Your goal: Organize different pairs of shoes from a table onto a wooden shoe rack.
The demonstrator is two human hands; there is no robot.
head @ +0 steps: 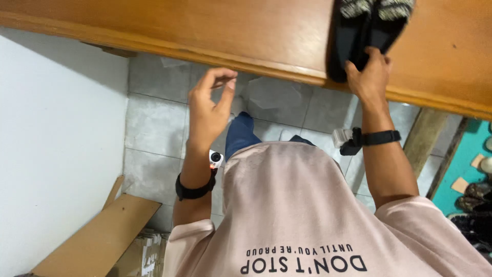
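At the upper right of the frame, the right hand (370,72) grips black slippers (359,36), apparently already resting on the wooden table (215,31). The left hand (209,105) hovers empty, fingers loosely curled.

Shoes (366,31) lie on the wooden shelf (230,31), above the tiled floor (154,128).

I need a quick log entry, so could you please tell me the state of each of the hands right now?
Left hand: empty, fingers loosely curled, over the floor.
Right hand: gripping the black shoes on the wooden table.
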